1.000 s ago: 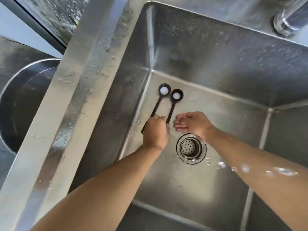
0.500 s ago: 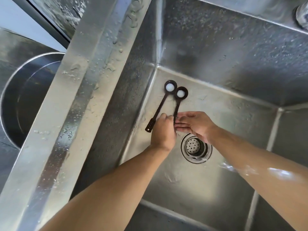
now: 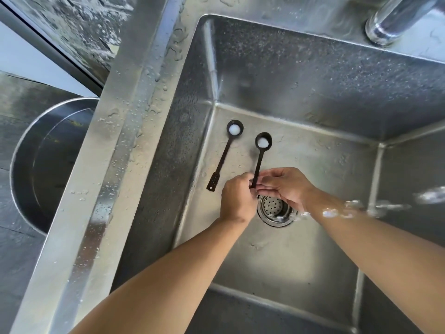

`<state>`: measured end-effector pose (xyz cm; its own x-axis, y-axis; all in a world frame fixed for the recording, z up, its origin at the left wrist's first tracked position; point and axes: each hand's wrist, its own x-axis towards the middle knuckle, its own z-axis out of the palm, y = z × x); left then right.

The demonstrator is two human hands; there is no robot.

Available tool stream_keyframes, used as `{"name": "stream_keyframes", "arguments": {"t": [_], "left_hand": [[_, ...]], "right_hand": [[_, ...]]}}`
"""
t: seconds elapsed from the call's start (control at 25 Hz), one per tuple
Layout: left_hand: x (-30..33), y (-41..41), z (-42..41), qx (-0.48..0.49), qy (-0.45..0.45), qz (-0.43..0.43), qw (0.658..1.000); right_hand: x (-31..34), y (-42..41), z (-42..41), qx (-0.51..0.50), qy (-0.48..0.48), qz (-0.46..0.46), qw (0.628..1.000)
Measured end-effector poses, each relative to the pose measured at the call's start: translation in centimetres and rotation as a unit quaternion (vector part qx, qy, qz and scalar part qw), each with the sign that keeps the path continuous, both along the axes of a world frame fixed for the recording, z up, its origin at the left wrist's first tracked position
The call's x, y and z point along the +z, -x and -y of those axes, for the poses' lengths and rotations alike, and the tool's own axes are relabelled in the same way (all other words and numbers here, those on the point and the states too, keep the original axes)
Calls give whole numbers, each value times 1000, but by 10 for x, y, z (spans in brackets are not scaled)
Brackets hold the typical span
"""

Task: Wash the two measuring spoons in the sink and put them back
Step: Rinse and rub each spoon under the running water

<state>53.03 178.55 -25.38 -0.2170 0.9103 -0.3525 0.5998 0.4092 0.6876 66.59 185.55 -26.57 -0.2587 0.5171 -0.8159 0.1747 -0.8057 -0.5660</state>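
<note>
Two slim dark long-handled measuring spoons lie near the far-left corner of the stainless steel sink (image 3: 313, 80). The left spoon (image 3: 222, 160) lies free; the right spoon (image 3: 259, 155) has its handle end pinched by both the left hand (image 3: 237, 198) and the right hand (image 3: 286, 186). Washing is barely begun, I judge; next it needs lifting and rinsing.
</note>
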Motion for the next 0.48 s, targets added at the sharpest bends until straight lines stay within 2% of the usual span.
{"name": "stream_keyframes", "arguments": {"t": [0.12, 0.28, 0.48], "left_hand": [[15, -2, 3, 26, 16, 54, 998], [36, -8, 5, 71, 50, 130, 988], [60, -19, 14, 166, 98, 287, 938]], "right_hand": [[15, -11, 9, -17, -14, 6, 1000], [40, -19, 27, -90, -17, 17, 996], [64, -16, 53, -169, -25, -11, 985]]}}
